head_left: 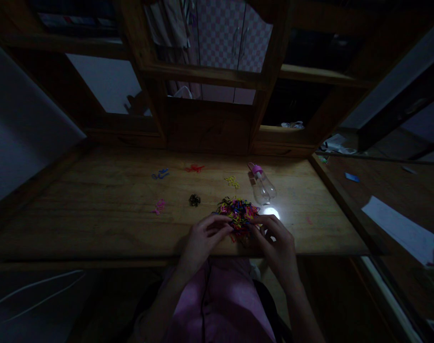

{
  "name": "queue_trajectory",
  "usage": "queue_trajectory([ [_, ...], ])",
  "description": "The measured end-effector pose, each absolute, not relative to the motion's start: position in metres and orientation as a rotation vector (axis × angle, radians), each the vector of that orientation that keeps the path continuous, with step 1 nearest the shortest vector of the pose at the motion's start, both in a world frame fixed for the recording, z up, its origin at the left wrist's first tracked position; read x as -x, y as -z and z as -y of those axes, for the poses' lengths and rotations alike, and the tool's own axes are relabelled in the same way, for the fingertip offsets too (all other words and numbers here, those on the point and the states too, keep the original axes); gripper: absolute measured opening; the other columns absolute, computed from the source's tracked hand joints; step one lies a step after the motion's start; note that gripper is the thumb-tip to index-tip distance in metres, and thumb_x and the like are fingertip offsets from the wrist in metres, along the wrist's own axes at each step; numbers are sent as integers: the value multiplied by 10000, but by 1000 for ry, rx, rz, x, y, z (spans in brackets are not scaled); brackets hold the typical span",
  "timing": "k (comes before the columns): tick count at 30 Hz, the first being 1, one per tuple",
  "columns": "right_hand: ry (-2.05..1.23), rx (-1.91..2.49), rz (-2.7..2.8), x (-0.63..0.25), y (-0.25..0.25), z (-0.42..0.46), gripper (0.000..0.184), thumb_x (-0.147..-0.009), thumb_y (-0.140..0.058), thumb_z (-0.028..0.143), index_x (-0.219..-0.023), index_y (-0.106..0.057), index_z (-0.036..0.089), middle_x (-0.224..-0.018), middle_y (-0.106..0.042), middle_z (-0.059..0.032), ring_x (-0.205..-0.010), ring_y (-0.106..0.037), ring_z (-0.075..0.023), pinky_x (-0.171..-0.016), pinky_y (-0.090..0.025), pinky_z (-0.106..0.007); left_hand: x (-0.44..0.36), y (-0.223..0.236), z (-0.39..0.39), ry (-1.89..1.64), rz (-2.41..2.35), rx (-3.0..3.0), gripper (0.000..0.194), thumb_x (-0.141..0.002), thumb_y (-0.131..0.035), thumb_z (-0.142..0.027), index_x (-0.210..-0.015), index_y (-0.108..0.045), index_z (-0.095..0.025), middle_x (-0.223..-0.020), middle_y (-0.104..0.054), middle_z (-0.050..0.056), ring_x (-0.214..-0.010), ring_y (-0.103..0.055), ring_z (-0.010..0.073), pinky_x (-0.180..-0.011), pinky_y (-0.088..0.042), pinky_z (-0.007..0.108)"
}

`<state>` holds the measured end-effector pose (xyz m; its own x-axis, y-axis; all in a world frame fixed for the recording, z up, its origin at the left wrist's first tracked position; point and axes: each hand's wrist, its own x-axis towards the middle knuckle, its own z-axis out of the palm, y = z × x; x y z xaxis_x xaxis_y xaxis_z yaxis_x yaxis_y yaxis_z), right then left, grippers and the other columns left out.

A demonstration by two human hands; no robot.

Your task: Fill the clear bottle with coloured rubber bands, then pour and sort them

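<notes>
A heap of mixed coloured rubber bands (239, 214) lies near the front edge of the wooden desk. At its left side is my left hand (207, 236), thumb and forefinger brought close together at the bands. My right hand (277, 240) reaches in from the other side, its fingers bent and the tips pinched at the heap. What either pinch holds is too small and dark to make out. Beyond the heap lie small separate groups: black bands (194, 200), yellow bands (232, 181), red bands (194, 168), blue bands (160, 174) and pink bands (160, 206).
A clear bottle with a pink cap (264, 186) lies on the desk (106, 205) behind my right hand. Wooden shelving (210, 124) rises at the back. On the right-hand surface are white paper (399, 228) and a small blue packet (351, 177). The light is dim.
</notes>
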<state>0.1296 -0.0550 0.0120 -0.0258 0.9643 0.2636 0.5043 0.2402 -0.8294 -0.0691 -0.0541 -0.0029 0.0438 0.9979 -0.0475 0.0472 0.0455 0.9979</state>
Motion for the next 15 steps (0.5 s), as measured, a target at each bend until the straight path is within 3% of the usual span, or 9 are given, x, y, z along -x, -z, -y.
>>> queue_trajectory([
  [4, -765, 1299, 1707, -120, -12, 58, 97, -901, -608, 257, -969, -674, 236, -899, -660, -33, -731, -592, -153, -567, -449, -239, 60, -3, 56, -1140, -1246, -1404, 215, -825, -702, -303, -1029, -731, -240, -999, -734, 37, -929, -693, 185, -845, -567, 294],
  [10, -678, 1304, 1716, -113, -12, 62, 89, -883, -611, 231, -961, -652, 241, -870, -669, -21, -722, -598, -153, -582, -466, -236, 55, -7, 58, -1221, -1318, -1619, 108, -858, -668, -307, -880, -753, -244, -906, -728, 26, -866, -682, 184, -787, -553, 283],
  [15, -629, 1336, 1653, -119, -20, 59, 142, -905, -611, 294, -1023, -660, 233, -878, -669, -26, -691, -594, -144, -563, -456, -234, 103, -10, 32, -1334, -1567, -1640, 127, -817, -706, -358, -846, -739, -238, -882, -737, 12, -830, -688, 184, -790, -546, 289],
])
